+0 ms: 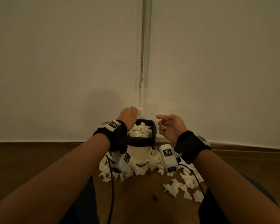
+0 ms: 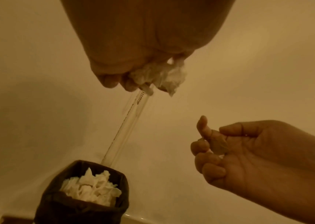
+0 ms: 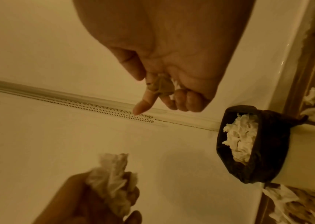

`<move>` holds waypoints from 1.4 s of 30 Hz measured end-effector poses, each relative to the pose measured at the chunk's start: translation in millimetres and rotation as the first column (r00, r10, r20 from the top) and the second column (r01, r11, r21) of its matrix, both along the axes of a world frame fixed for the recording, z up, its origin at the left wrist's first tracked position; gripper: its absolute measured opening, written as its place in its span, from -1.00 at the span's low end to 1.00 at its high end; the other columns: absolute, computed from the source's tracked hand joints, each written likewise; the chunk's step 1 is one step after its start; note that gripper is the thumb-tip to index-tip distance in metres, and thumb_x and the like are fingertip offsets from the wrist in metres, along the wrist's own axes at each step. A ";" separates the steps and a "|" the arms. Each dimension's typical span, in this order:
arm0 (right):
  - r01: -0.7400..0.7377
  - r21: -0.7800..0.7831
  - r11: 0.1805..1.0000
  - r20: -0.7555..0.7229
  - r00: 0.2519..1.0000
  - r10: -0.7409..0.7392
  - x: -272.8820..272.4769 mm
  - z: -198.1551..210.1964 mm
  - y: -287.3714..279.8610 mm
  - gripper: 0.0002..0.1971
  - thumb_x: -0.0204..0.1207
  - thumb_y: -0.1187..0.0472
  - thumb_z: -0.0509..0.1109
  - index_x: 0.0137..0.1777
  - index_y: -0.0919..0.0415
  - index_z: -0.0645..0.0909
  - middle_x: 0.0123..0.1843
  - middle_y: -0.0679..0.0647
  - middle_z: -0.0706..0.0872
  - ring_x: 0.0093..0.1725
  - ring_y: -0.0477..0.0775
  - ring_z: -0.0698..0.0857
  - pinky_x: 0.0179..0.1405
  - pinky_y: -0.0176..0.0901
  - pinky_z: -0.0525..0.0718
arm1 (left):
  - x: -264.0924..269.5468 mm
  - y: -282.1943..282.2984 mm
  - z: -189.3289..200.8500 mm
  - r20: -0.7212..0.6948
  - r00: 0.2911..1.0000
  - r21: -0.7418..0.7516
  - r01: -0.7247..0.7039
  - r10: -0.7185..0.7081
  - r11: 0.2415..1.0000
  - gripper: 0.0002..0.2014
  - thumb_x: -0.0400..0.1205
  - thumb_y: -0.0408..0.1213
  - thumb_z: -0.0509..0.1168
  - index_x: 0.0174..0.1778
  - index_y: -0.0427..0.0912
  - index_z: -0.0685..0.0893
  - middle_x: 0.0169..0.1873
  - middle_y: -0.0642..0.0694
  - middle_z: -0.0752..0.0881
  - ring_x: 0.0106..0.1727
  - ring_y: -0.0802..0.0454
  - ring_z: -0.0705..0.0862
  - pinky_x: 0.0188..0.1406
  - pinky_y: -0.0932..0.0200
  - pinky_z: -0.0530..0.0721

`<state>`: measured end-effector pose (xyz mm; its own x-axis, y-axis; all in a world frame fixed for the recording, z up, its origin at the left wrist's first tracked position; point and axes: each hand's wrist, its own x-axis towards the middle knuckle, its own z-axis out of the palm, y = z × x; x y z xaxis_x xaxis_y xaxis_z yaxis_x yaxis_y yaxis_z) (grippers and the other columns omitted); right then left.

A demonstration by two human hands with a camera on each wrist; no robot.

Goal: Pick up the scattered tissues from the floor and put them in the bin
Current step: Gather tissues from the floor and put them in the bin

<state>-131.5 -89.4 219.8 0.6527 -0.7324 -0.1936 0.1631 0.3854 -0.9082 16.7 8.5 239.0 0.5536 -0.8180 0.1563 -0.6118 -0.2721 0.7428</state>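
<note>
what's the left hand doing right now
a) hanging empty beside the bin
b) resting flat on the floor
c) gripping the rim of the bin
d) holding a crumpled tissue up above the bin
d: the left hand has its fingers curled round a crumpled tissue, raised above the bin, which is already heaped with tissues.
</note>
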 end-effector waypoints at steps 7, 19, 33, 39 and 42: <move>0.068 -0.275 0.959 -0.233 0.963 -0.136 20.2 -20.6 -26.9 -0.59 0.66 0.50 -0.05 0.49 0.42 0.26 -0.27 0.13 0.45 -0.37 -0.02 0.38 -0.41 -0.25 0.36 | 11.3 -33.5 -20.0 -0.071 0.997 -0.006 -0.025 0.025 1.000 -0.58 0.64 -0.61 0.00 0.39 -0.29 0.48 0.42 -0.29 0.38 0.36 -0.21 0.46 0.15 0.24 0.53; 0.057 -0.317 0.947 -0.282 0.947 -0.151 78.9 -67.3 -78.8 -0.67 0.53 0.65 0.19 0.27 0.48 0.47 0.08 0.29 0.55 -0.36 0.05 0.65 -0.31 -0.17 0.74 | 49.6 -93.3 -69.8 -0.038 0.996 0.009 -0.075 0.075 0.997 -0.70 0.59 -0.40 0.25 0.25 -0.20 0.57 0.19 -0.20 0.65 0.17 -0.10 0.63 0.05 0.24 0.55; 0.039 -0.583 0.812 -0.572 0.690 -0.443 121.0 -144.3 -150.6 -0.77 0.53 0.31 0.37 0.17 0.22 0.65 0.19 0.17 0.69 0.16 0.16 0.66 0.13 -0.22 0.62 | 89.7 -159.5 -165.2 0.129 0.983 0.225 -0.156 0.130 0.962 -0.79 0.61 -0.33 0.25 0.11 -0.05 0.69 0.19 -0.14 0.67 0.21 -0.11 0.61 0.17 0.12 0.56; -0.084 -0.651 0.754 -0.616 0.640 -0.460 135.6 -160.1 -156.5 -0.88 0.52 0.28 0.37 -0.04 0.22 0.73 0.08 0.14 0.75 0.15 0.13 0.68 0.19 -0.21 0.53 | 98.9 -170.1 -194.4 0.177 0.963 0.231 -0.240 0.202 0.943 -0.79 0.60 -0.37 0.26 0.10 -0.08 0.68 0.24 -0.21 0.49 0.12 -0.16 0.61 0.05 0.13 0.53; -0.209 -0.621 0.755 -0.683 0.618 -0.390 151.6 -164.0 -152.0 -0.76 0.58 0.29 0.30 0.18 0.30 0.68 0.22 0.18 0.70 0.23 0.15 0.65 0.22 -0.24 0.52 | 97.7 -171.7 -203.8 0.169 0.963 0.289 -0.253 0.211 0.923 -0.73 0.61 -0.39 0.24 0.22 -0.16 0.66 0.37 -0.24 0.36 0.14 -0.21 0.61 0.23 0.03 0.58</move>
